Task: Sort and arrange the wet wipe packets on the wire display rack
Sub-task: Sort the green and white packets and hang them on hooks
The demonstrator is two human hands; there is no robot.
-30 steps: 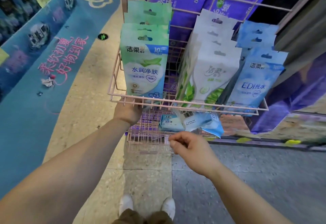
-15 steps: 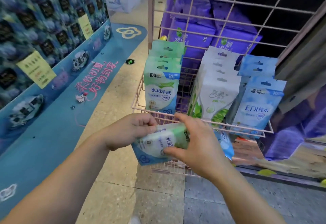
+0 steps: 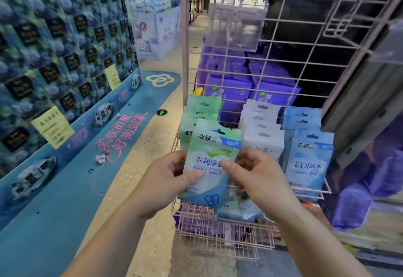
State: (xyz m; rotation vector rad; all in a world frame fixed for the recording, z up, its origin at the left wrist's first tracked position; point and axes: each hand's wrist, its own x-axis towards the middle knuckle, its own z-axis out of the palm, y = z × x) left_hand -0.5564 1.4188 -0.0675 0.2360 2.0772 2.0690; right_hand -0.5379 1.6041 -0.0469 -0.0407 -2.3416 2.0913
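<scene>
A green and blue wet wipe packet (image 3: 212,159) stands upright in front of the pink wire display rack (image 3: 283,43). My left hand (image 3: 168,180) grips its left edge, thumb on the front. My right hand (image 3: 255,178) pinches its right edge. Behind it in the rack's upper basket stand a row of green packets (image 3: 201,107), a row of white packets (image 3: 261,130) and a row of light blue packets (image 3: 307,159). The lower basket (image 3: 218,231) holds a few loose packets (image 3: 239,209).
Purple tissue packs (image 3: 231,89) are stacked behind the rack's grid. A clear plastic sign holder (image 3: 235,25) hangs high on the grid. A blue display wall (image 3: 54,58) and a blue floor mat (image 3: 65,200) lie to the left. Grey metal panels (image 3: 359,102) stand at the right.
My hands lifted the green packet from the lower basket and turned it upright in front of the green row. The view tilted upward.
</scene>
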